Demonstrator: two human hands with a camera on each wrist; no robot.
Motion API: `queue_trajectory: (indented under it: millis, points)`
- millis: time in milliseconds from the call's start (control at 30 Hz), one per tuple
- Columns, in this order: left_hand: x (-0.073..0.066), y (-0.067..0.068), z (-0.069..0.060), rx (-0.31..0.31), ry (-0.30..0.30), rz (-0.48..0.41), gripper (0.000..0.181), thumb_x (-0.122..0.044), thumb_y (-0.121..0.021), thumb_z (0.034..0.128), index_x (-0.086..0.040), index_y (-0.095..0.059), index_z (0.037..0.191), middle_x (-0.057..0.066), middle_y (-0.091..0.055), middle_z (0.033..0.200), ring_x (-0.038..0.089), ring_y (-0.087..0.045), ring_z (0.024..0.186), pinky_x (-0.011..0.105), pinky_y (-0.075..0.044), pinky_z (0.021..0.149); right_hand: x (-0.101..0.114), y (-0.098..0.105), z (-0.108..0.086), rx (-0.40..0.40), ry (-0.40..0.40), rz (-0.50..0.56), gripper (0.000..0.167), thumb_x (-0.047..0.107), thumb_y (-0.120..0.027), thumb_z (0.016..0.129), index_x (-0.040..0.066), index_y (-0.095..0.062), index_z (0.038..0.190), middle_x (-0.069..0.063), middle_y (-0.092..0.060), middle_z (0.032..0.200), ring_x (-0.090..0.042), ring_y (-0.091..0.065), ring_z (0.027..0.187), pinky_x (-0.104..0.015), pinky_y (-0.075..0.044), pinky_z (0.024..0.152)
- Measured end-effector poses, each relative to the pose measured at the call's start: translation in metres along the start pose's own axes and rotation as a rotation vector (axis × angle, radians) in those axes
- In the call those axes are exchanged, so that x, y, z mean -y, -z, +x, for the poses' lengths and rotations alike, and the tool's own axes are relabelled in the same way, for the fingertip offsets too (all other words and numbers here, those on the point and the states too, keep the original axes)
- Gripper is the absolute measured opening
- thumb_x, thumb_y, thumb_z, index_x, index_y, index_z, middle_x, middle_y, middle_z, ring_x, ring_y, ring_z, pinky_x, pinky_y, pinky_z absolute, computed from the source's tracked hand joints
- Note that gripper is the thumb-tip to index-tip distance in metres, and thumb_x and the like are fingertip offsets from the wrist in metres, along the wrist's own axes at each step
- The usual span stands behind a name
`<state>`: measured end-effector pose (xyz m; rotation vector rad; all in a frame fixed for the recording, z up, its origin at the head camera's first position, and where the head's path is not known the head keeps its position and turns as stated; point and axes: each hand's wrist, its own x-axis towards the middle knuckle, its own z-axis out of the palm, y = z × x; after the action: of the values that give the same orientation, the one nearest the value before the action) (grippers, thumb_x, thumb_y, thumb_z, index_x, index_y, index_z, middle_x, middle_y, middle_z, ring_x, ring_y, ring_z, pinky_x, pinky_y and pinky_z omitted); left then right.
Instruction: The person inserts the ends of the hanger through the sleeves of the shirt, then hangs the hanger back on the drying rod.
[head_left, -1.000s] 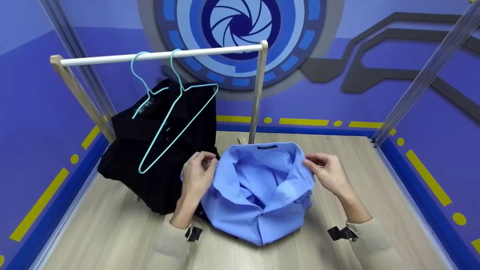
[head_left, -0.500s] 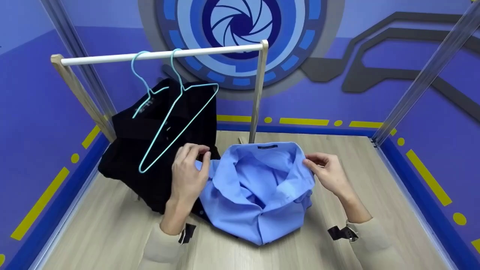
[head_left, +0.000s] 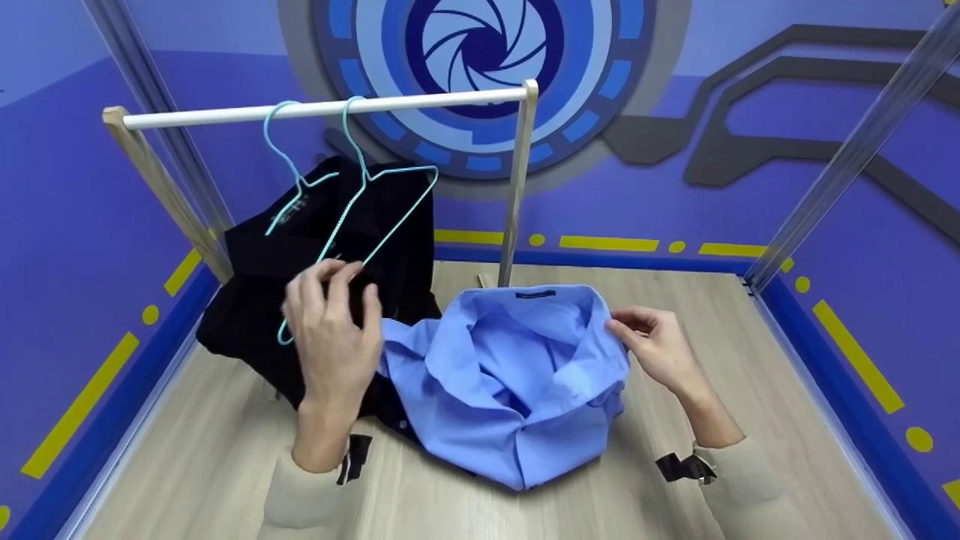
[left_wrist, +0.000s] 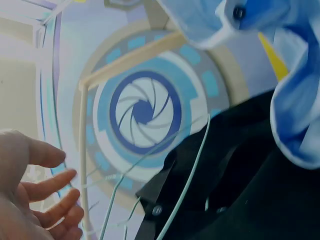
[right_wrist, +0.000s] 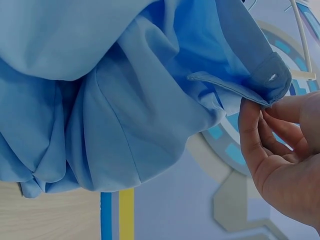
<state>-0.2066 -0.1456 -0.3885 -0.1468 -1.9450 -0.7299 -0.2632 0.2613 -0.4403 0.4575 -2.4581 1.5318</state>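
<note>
A light blue shirt point(head_left: 480, 442) lies bunched on the table with its collar opening facing up. My right hand point(head_left: 664, 349) pinches its right edge; in the right wrist view that hand point(right_wrist: 285, 145) grips the cloth by a cuff-like edge with a buttonhole. My left hand point(head_left: 334, 330) is off the shirt, fingers loosely bent and holding nothing, in front of the lower part of a turquoise hanger point(head_left: 405, 217). The left wrist view shows the hand point(left_wrist: 40, 195) with fingers spread, beside the hanger point(left_wrist: 192, 172) and black cloth point(left_wrist: 250, 185).
A rack with a white rail point(head_left: 435, 100) and wooden posts stands at the back left. Two turquoise hangers hang from it, one partly inside a black garment point(head_left: 262, 300). Part of the black garment reaches under the shirt's left side. Blue printed walls point(head_left: 600, 202) surround the wooden table point(head_left: 705, 300).
My left hand has let go of the shirt's left side and moved left and up to the front of the hanger. My right hand has stayed at the shirt's right edge.
</note>
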Motion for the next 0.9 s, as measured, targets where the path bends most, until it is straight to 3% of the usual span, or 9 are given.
queue_trajectory:
  millis: [233,467,700,900]
  points:
    - [0.012,0.014,0.005,0.038,0.094,0.163,0.042,-0.017,-0.068,0.0981,0.003,-0.062,0.135,0.021,-0.054,0.131,0.041,-0.046,0.123,0.059,-0.033,0.103,-0.003,-0.001,0.001,0.005,0.019,0.002,0.013,0.001,-0.072,0.095,-0.008,-0.076,0.105,-0.016,-0.074,0.091,-0.013,-0.066,0.076,-0.019,-0.054,0.066]
    - [0.020,0.019,0.004,0.083,0.164,0.234,0.041,-0.016,-0.064,0.1016,0.004,-0.060,0.137,0.024,-0.054,0.128,0.044,-0.046,0.115,0.058,-0.036,0.094,-0.003,-0.003,-0.002,0.004,0.018,0.010,0.014,0.001,-0.072,0.095,-0.008,-0.076,0.105,-0.017,-0.074,0.094,-0.015,-0.068,0.081,-0.018,-0.054,0.070]
    - [0.027,0.021,0.006,0.124,0.197,0.204,0.035,-0.016,-0.061,0.1043,0.007,-0.063,0.132,0.026,-0.054,0.121,0.044,-0.049,0.103,0.053,-0.040,0.081,-0.003,-0.005,-0.002,-0.011,0.033,-0.002,0.014,0.000,-0.073,0.094,-0.008,-0.075,0.106,-0.018,-0.074,0.095,-0.017,-0.068,0.081,-0.017,-0.053,0.070]
    - [0.027,0.019,0.005,0.111,0.174,0.112,0.028,-0.009,-0.056,0.1061,0.012,-0.065,0.123,0.027,-0.054,0.111,0.043,-0.049,0.095,0.050,-0.042,0.084,-0.004,-0.005,-0.002,-0.002,0.019,-0.002,0.015,0.001,-0.072,0.095,-0.008,-0.075,0.107,-0.017,-0.074,0.096,-0.015,-0.067,0.083,-0.017,-0.054,0.072]
